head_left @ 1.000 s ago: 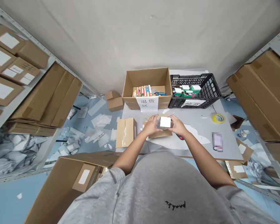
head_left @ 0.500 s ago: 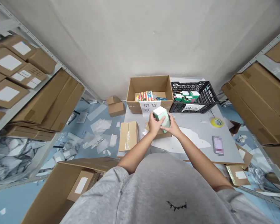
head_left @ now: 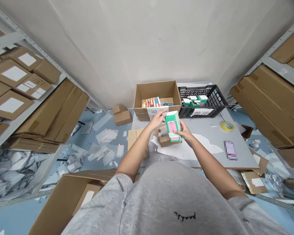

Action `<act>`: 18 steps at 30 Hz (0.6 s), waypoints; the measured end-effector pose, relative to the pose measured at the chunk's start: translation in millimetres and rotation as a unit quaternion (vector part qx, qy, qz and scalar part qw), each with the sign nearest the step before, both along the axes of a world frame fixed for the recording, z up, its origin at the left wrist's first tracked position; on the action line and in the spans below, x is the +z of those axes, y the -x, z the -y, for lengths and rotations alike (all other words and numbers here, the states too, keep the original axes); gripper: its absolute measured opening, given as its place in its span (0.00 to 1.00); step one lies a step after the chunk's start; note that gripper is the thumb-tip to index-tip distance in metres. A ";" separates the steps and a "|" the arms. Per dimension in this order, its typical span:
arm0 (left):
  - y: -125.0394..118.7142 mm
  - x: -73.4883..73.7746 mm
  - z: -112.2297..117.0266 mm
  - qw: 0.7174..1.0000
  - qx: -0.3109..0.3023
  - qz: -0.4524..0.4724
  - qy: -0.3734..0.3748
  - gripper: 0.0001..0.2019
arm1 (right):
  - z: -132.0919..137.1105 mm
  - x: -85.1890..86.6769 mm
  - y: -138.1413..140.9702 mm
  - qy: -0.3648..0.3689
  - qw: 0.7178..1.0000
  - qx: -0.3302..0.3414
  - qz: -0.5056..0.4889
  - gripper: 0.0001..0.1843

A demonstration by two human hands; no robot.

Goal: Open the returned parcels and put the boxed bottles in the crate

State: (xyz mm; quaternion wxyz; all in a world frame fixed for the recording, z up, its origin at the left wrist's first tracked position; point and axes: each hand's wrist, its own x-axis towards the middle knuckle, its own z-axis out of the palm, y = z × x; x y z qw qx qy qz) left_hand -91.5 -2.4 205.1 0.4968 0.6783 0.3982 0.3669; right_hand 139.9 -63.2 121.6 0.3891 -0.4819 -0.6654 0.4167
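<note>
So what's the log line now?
right hand: holding green-pink rectangular carton; left hand: at its top corner; beneath: open brown cardboard box

Smooth printed card with a faint sheen was seen on the small box (head_left: 171, 126). The big carton (head_left: 156, 88) was made of matt brown cardboard, the crate (head_left: 186, 111) of black plastic. The tape roll (head_left: 223, 127) was finished glossy. The shirt (head_left: 156, 195) was made of soft matt cloth; the tabletop (head_left: 213, 160) was surfaced smooth.
</note>
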 end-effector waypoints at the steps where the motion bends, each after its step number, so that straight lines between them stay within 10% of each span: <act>1: 3.4 9.1 -6.0 0.999 -0.033 -0.010 -0.005 0.24 | 1.2 3.2 -1.0 0.013 0.999 0.004 -0.030 0.57; 7: 9.2 44.6 -30.2 0.979 -0.170 -0.098 -0.053 0.24 | 8.1 21.4 -10.0 0.072 0.986 0.053 -0.138 0.57; 18: -15.0 27.3 -18.2 0.984 -0.122 -0.118 -0.055 0.22 | 8.9 17.8 -45.2 0.142 0.959 0.101 -0.224 0.58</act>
